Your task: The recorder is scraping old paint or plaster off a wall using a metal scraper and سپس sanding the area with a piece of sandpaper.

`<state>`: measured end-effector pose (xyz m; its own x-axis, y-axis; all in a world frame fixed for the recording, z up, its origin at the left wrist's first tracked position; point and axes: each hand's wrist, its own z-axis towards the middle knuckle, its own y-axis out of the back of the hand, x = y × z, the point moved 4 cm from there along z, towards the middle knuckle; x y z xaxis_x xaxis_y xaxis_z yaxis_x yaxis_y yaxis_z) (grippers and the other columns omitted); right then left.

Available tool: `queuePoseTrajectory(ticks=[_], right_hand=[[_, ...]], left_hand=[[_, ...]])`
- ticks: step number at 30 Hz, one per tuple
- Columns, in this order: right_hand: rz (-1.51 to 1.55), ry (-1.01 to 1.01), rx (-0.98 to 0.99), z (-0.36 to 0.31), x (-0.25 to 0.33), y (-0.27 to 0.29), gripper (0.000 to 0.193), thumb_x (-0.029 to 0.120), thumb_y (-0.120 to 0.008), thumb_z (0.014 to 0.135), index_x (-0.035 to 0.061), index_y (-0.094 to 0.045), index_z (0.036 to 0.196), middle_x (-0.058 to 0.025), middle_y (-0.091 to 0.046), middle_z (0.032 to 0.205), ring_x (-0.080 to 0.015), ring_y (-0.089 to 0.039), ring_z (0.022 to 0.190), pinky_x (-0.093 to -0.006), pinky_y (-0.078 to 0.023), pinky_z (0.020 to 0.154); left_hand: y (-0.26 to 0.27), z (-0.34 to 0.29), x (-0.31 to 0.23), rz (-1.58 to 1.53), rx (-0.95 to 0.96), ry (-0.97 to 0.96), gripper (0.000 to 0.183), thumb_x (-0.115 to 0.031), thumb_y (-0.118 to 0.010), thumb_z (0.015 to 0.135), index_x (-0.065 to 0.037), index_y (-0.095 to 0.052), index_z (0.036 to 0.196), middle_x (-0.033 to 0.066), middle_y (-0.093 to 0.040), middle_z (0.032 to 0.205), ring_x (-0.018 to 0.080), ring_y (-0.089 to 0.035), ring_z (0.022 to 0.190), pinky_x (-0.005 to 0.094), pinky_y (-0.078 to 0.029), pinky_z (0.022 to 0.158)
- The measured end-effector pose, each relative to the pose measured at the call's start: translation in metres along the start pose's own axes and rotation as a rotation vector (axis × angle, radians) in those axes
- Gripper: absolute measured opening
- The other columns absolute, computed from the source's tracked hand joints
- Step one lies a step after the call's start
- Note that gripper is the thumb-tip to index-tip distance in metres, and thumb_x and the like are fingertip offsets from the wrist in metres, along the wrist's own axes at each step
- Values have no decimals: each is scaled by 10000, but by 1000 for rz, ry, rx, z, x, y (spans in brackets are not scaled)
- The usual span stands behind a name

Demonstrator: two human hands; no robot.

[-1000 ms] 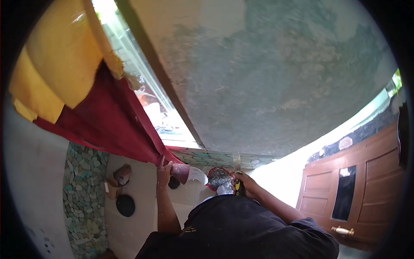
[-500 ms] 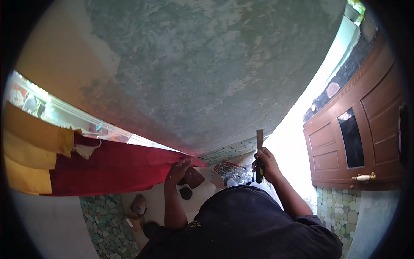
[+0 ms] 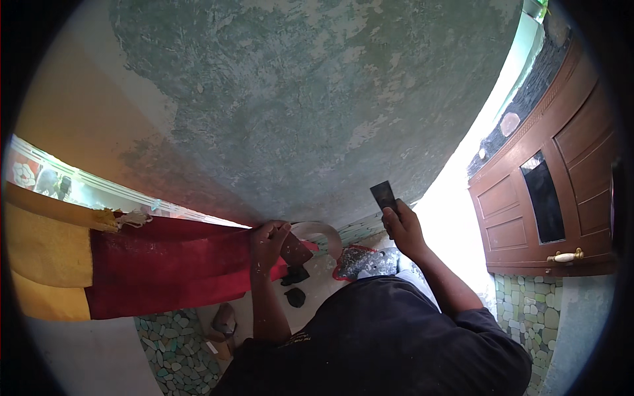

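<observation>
My right hand (image 3: 404,231) grips a scraper (image 3: 383,194), its flat dark blade raised close to the wall (image 3: 264,132). The wall's grey-green surface is patchy, with paler spots and a tan area on the left. At the left, my left hand (image 3: 267,245) has its fingers curled at the upper edge of a hanging red and yellow cloth (image 3: 172,264). Part of the cloth passes behind that hand, and its fingertips are partly hidden. A pale curved band (image 3: 323,231) shows just right of my left hand.
A brown panelled door (image 3: 505,228) with a pale handle (image 3: 566,256) stands at the right. Below lie a speckled dark item with a red edge (image 3: 370,261), a dark lump (image 3: 295,297) and a brownish object (image 3: 224,319). Green stone cladding (image 3: 173,350) covers the lower left.
The scraper has tilted to the left, and its blade now shows its broad face. My left hand has shifted slightly left and up with the cloth, whose lower edge hangs lower.
</observation>
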<state>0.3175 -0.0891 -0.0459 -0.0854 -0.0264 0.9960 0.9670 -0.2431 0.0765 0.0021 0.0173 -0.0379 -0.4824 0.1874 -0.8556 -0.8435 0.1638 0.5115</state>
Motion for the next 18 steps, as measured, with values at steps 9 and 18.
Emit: queuePoseTrajectory(ticks=[9,18], right_hand=[[-195,113,-27,49,45,-30,276,226,-502,958,11,-450,795,-81,-528,603,-130,-494,553,-298,-398,524],[-196,90,43,38,39,-37,285,250,-510,958,17,-460,801,-62,-528,608,-114,-492,572,-294,-402,533]], left_hand=[[7,12,-1,22,95,65,242,-217,-632,884,14,-671,829,-4,-614,705,75,-522,677,253,-430,649],[7,13,9,34,-12,19,300,-245,-666,859,37,-608,775,29,-473,580,87,-410,590,262,-380,562]])
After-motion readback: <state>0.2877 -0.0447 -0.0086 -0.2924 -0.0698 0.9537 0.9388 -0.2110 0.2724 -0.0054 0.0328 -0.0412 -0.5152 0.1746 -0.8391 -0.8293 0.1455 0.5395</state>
